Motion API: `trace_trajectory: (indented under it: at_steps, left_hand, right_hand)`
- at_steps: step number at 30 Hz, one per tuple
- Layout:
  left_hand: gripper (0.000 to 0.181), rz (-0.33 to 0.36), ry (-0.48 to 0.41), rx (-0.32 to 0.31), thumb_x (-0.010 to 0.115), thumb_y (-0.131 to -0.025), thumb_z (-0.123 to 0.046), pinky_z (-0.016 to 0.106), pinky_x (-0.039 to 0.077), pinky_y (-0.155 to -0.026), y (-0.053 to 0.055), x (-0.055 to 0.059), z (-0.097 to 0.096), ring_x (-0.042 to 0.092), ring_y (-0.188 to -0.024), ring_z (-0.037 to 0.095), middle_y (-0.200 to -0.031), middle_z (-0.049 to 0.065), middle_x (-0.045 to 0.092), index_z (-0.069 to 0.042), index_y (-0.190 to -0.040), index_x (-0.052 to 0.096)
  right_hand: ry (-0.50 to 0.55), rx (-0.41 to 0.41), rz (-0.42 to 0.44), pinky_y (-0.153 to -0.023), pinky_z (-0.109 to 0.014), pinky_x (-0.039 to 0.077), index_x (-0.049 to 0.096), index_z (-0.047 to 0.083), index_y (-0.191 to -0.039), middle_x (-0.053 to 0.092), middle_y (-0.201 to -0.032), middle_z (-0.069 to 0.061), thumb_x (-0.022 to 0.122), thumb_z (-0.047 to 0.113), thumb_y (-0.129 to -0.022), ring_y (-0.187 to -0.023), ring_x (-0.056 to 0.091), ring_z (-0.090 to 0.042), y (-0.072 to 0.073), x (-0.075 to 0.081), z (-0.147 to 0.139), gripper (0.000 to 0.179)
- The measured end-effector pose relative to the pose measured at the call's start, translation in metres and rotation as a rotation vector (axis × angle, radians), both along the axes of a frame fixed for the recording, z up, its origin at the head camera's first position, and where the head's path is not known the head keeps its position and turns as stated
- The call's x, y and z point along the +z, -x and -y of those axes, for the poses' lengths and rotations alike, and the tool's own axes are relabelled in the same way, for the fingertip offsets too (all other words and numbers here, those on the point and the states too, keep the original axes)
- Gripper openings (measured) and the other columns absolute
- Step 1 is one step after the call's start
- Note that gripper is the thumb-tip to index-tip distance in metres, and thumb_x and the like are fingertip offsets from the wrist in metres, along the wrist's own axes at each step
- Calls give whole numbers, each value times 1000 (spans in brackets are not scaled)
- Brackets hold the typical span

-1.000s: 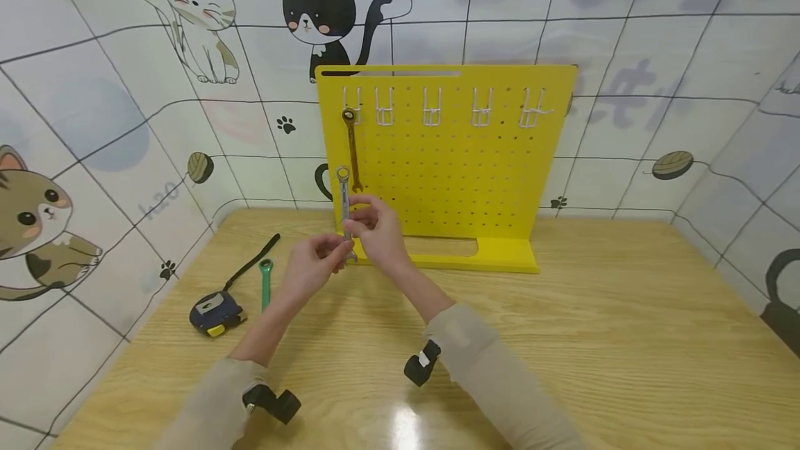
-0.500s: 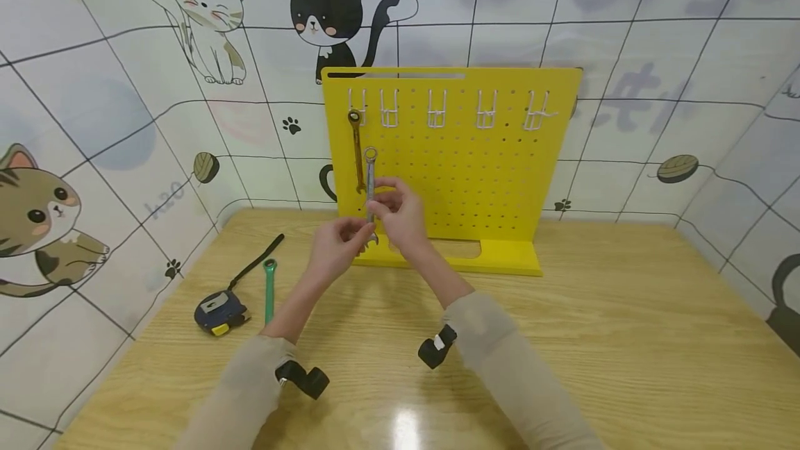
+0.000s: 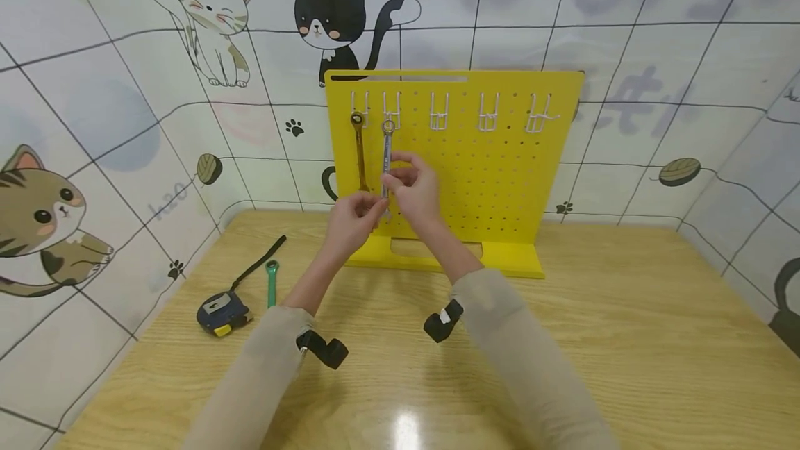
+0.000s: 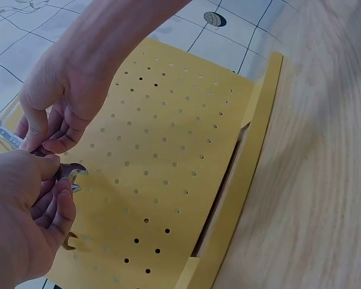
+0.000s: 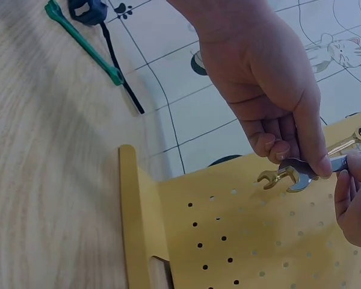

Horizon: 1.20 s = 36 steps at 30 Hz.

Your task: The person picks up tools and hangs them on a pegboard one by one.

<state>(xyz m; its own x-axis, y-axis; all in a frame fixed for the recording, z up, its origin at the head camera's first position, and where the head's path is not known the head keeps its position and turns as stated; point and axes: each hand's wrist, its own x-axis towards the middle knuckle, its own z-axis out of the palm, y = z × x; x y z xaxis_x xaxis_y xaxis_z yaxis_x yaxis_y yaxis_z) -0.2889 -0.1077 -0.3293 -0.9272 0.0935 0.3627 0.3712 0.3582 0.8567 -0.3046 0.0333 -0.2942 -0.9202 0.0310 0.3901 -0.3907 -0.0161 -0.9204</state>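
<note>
A silver combination wrench [image 3: 387, 151] stands nearly upright in front of the yellow pegboard [image 3: 475, 179], its ring end at the second white hook [image 3: 391, 104] from the left. My right hand [image 3: 417, 189] pinches its shaft about midway. Lower down, my left hand [image 3: 353, 222] pinches it near the open end, whose jaws [image 5: 299, 174] show past the fingers in the right wrist view. Just left of it, a gold-coloured wrench [image 3: 360, 151] hangs from the first hook, its lower end partly behind my left hand.
A green wrench [image 3: 271, 283] and a dark blue tape measure [image 3: 221, 311] with a black strap lie on the wooden table [image 3: 594, 339] at the left. Three more white hooks line the board's upper right. A tiled, cat-printed wall backs the board.
Both hands have raised the silver wrench and carried it right, from below the gold wrench to the second hook. The view has shifted slightly.
</note>
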Motion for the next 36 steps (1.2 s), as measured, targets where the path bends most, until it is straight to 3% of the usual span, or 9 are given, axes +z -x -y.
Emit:
trace_trajectory:
  at_steps: [4,9,16,20,23,27,32,36]
  left_hand:
    - [26,12,-9,7,66,-101,-25,25,40,-53,4,5,-3,53,-63,17,-75,8,63,0,-101,72]
    - [27,37,-12,17,65,-101,-26,25,44,-56,10,8,-5,57,-67,19,-86,21,67,0,-104,72]
    - [27,88,-44,29,65,-101,-24,25,49,-61,16,9,-7,62,-73,24,-87,11,69,1,-107,72]
    - [28,107,-53,21,65,-101,-26,26,50,-64,20,10,-9,59,-73,18,-88,10,68,0,-108,71]
    - [27,114,-71,14,64,-102,-24,25,49,-63,23,9,-10,57,-72,18,-86,9,67,2,-107,71]
    - [26,120,-92,14,64,-102,-22,24,48,-61,25,6,-12,57,-69,17,-87,14,67,3,-105,71]
    - [27,122,-111,18,64,-101,-22,23,48,-62,30,4,-14,58,-70,16,-100,26,68,4,-107,70]
    - [28,129,-115,30,65,-101,-23,23,50,-64,34,2,-16,59,-73,16,-103,25,69,3,-109,70]
  right_hand:
    - [-4,-4,-11,-65,-26,49,68,6,-122,71,-95,-14,70,0,-93,-84,65,-21,5,4,-1,29]
    - [1,-12,-5,-68,-31,51,69,7,-122,71,-97,-14,70,-1,-93,-86,66,-23,10,8,-1,30]
    - [-22,-20,26,-75,-38,54,70,9,-123,71,-99,-14,71,1,-94,-90,66,-24,16,9,0,31]
    - [-9,-24,58,-79,-34,54,69,9,-123,70,-101,-13,70,2,-94,-93,65,-23,21,9,-2,30]
    - [-23,-30,79,-82,-39,55,70,10,-122,69,-100,-12,70,2,-94,-93,65,-24,23,9,-2,30]
    - [-41,-30,102,-85,-43,55,70,10,-122,69,-101,-12,70,2,-94,-93,65,-24,25,7,-1,29]
    - [-27,-29,98,-84,-40,55,69,7,-122,68,-102,-14,69,1,-95,-92,64,-23,29,7,-2,28]
    - [-26,-37,88,-85,-40,55,69,6,-122,68,-102,-15,69,1,-95,-93,65,-24,33,5,-2,27]
